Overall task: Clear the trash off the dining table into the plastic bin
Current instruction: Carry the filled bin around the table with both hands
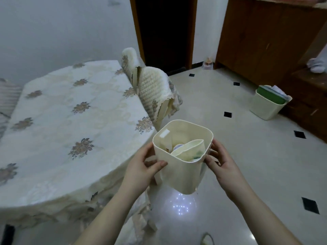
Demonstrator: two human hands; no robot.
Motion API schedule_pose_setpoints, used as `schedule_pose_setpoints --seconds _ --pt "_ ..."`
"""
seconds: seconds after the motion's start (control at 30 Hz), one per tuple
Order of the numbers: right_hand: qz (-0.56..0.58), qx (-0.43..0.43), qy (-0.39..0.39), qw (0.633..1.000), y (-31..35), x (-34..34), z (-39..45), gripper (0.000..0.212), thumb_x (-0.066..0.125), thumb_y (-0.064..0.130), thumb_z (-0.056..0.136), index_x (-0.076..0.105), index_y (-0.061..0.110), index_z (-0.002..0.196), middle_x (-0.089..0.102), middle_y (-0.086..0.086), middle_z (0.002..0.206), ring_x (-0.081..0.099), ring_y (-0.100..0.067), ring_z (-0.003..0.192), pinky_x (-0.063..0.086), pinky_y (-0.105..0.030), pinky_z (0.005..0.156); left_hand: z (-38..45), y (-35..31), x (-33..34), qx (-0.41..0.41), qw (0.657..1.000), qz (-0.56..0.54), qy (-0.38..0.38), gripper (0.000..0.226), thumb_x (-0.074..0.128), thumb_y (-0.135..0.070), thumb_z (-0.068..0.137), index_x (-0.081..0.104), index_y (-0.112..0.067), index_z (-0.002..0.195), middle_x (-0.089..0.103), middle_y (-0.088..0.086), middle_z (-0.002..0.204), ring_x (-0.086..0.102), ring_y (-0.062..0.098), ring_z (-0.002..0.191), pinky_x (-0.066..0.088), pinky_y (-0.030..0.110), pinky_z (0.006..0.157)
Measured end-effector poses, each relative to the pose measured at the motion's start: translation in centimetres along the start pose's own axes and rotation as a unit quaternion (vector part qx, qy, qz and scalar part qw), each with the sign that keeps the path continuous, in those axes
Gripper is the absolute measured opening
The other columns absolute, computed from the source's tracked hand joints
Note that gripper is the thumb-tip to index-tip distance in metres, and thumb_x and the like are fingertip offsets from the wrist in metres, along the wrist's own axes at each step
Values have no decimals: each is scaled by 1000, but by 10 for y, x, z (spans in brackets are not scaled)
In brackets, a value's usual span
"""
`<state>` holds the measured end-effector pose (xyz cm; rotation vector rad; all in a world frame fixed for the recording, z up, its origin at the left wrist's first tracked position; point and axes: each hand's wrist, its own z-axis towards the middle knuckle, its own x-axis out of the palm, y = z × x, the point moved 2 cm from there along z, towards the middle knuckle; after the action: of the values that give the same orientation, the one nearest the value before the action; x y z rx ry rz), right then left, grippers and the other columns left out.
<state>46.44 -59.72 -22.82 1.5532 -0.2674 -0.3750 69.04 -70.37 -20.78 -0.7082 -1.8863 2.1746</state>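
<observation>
Both hands carry the cream plastic bin (184,156) in the air just off the corner of the dining table (70,121), above the tiled floor (230,156); the left hand (141,167) holds its left wall, thumb laid across the front face and the other fingers (150,151) curled round the side; the right hand (221,161) clasps the right wall, its fingers wrapped against the plastic just under the rim; neither hand is slack, both pressed onto the bin.

The part of the table in view shows only its embroidered cloth, no trash on it; so the collecting step looks finished, or nearly, and the step in hand reads as carrying the loaded bin away or setting it down; the far-left end of the table is out of view, so I cannot say it is wholly cleared. The next move would call for keeping the bin upright and level while lowering it to the floor, clear of the covered chair (155,92) just behind it.

The bin is a small, square container with rounded corners, thin-walled and pale; inside lie a crumpled cream paper or bag (189,149) propped against the right wall, and a small round pale item (177,147) beneath it, too hidden to name; a second, larger bin (267,106) stands well apart by the wooden cabinet (265,36).
</observation>
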Motion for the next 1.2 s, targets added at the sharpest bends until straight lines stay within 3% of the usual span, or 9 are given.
schedule_pose_setpoints --seconds 0.17,0.27,0.4,0.57,0.67,0.8,0.97,1.07,1.2 --pt "-18 5 62 998 1 -24 66 52 67 48 81 48 50 129 56 21 129 55 4 112 46 -23 77 30 1 18 -27 995 -6 -94 55 79 -4 77 55 -26 121 66 1 114 63 2 105 49 17 84" --pt "-16 -5 115 993 6 -22 101 55 66 53 77 48 50 129 53 21 130 54 3 114 46 -23 82 45 1 23 -33 989 -29 -144 45 72 -2 84 56 -21 122 66 2 121 63 12 113 50 26 91" --pt "-11 -6 196 980 7 0 138 55 67 49 79 46 53 129 51 14 131 52 1 115 49 -23 85 55 0 19 -36 977 -30 -206 49 68 -19 88 53 -16 135 64 -1 131 59 9 121 48 24 95" --pt "-8 3 282 959 5 45 182 58 67 35 87 39 50 136 49 12 136 51 3 116 48 -11 80 71 14 -7 -61 951 45 -300 58 61 -44 86 43 -35 141 49 -11 129 50 -3 119 44 10 86" --pt "1 5 315 949 5 79 208 60 67 27 87 40 45 137 55 19 130 52 2 115 48 -15 84 85 34 -29 -72 937 49 -338 54 59 -44 89 40 -44 141 50 -15 125 53 -11 108 42 4 77" --pt "-6 18 363 932 1 116 241 57 65 19 89 43 40 137 61 23 123 57 1 111 49 -14 83 111 65 -60 -100 917 -7 -387 49 55 -39 95 41 -40 142 58 -17 126 61 3 112 44 7 79" --pt "-8 58 376 925 -3 148 287 43 60 32 92 48 49 130 60 17 128 57 -4 117 49 -29 95 146 91 -90 -86 908 -88 -401 29 54 -40 94 52 -42 123 60 -13 131 55 -2 120 46 14 88" --pt "28 102 346 932 -14 168 308 33 50 28 98 55 48 124 61 11 129 58 -7 117 47 -33 94 168 105 -104 -92 906 -111 -398 27 53 -28 99 56 -37 125 65 -21 124 55 0 120 44 11 87" --pt "32 149 326 933 -31 191 321 34 44 24 100 55 44 125 63 11 127 62 -8 111 47 -28 87 186 119 -117 -144 899 -50 -411 35 47 -45 100 51 -47 134 52 -19 130 48 -8 121 39 10 91"
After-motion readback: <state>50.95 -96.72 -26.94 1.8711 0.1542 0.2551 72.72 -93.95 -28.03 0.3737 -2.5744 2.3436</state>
